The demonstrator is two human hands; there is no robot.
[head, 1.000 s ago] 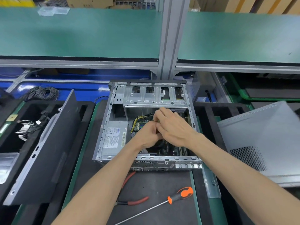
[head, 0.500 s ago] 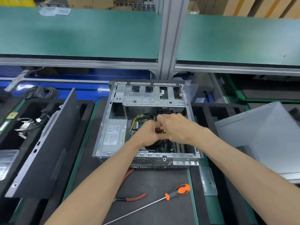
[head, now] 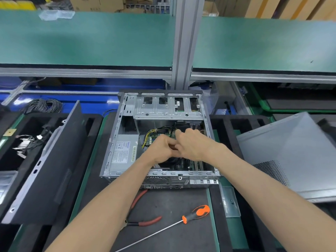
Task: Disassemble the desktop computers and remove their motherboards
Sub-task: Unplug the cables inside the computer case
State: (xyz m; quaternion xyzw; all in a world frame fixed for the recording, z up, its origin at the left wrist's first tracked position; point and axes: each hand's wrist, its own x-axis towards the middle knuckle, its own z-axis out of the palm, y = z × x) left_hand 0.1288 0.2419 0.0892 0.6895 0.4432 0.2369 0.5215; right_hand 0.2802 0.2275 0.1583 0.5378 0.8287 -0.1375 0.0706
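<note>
I see the open computer case [head: 160, 135] lying on its side on the dark mat [head: 174, 231] of the counter, its steel rim framing the motherboard [head: 158, 138] inside. My left hand [head: 161, 149] and right hand [head: 195, 145] meet over the board, fingers curled together on something small and dark between them; I cannot tell what each grip holds. The power supply [head: 123, 151] fills the case's left side and the drive cage [head: 169, 106] the far end, so room is tight. Near the case's front edge lie red-handled pliers [head: 145, 221] and an orange-handled screwdriver [head: 197, 213]. A black panel [head: 47, 166] leans at left; a grey side panel [head: 291, 155] rests at right.
</note>
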